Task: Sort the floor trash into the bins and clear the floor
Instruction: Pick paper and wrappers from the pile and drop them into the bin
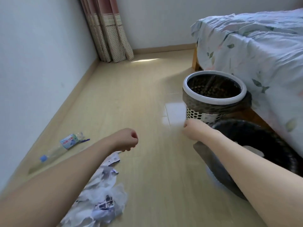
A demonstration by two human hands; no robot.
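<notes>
Crumpled white paper and plastic (100, 194) lies in a heap on the near left of the pale wood floor (144, 99), and our left hand (127, 140) hangs just above its far edge with fingers curled; it may be pinching a thin scrap, but we cannot tell for sure. Further left, by the wall, a clear plastic bottle (64, 147) lies flat, apart from the heap. Our right hand (194, 130) is curled too, in front of the perforated bin (214, 90), and we cannot tell whether it holds anything. A second, dark-lined bin (255, 145) stands nearer, beside the bed (249, 46). We judge sorting is under way; next we must grip the heap firmly and choose its bin.
</notes>
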